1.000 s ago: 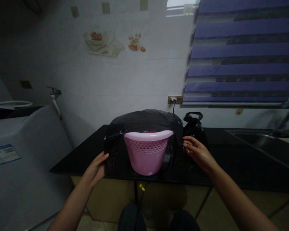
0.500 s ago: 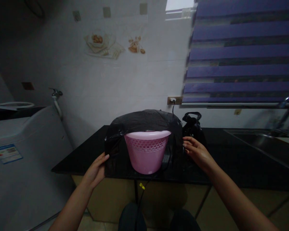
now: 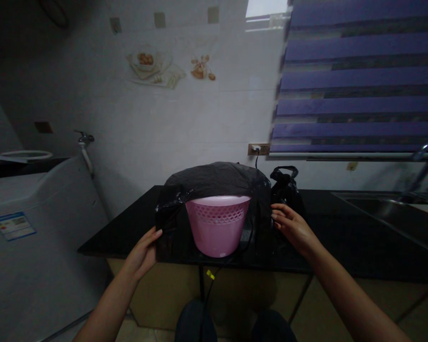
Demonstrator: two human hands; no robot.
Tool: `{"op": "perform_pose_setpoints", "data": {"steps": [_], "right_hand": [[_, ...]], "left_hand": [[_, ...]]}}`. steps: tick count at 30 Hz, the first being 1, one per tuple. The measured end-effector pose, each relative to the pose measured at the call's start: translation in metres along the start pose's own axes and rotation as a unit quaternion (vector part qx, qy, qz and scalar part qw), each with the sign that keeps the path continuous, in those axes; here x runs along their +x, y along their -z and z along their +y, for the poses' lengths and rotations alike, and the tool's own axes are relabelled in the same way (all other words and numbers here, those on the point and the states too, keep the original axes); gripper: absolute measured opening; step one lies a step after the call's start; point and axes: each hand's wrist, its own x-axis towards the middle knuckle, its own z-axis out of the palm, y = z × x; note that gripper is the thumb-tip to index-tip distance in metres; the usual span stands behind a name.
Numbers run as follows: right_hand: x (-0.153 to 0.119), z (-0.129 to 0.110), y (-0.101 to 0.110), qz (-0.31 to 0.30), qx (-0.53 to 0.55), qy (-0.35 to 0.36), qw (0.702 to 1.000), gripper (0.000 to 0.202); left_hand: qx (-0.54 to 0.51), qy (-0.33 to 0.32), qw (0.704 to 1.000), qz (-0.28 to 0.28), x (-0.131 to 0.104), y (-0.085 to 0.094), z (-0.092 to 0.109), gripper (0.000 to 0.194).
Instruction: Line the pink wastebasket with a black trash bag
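Note:
A pink plastic basket with a band of lattice holes stands upright on the dark countertop. Over its top and back drapes a black plastic bag, its sides hanging down left and right of the basket. My left hand is closed on the bag's left edge, thumb and fingers pinching it. On the other side, my right hand pinches the bag's right edge near the counter. Part of the basket's white-pink rim shows beneath the bag; its inside is hidden.
A knotted black bag stands behind my right hand. The countertop runs right to a steel sink. At left is a washing machine. A cable with a yellow tag hangs over the counter's front edge.
The bag's front edge has sunk slightly over the basket rim, covering a little more of it. Both hands keep nearly the same place and grip.

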Motion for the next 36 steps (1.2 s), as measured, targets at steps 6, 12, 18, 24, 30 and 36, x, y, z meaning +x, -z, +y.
{"op": "perform_pose_setpoints", "data": {"steps": [6,12,18,24,30,36], "right_hand": [[-0.003,0.0,-0.001,0.005,0.011,-0.008,1.0,0.049],[-0.002,0.002,0.0,0.011,0.024,-0.018,0.999,0.051],[-0.001,0.006,0.003,0.009,0.017,-0.012,1.0,0.051],[-0.002,0.007,0.003,0.008,0.021,-0.012,1.0,0.051],[-0.004,0.007,0.003,0.014,0.015,-0.015,1.0,0.049],[-0.004,0.007,0.002,0.018,0.008,-0.009,1.0,0.048]], "left_hand": [[-0.009,0.004,1.0,0.007,0.004,0.007,-0.004,0.043],[-0.039,0.019,0.999,0.004,0.006,0.011,-0.006,0.04],[-0.037,0.015,0.999,0.02,0.005,0.007,-0.005,0.042],[-0.036,0.014,0.999,0.018,0.006,0.011,-0.008,0.039],[-0.037,0.02,0.999,0.02,0.005,0.011,-0.008,0.037],[-0.031,0.017,0.999,0.03,0.005,0.01,-0.009,0.039]]}}
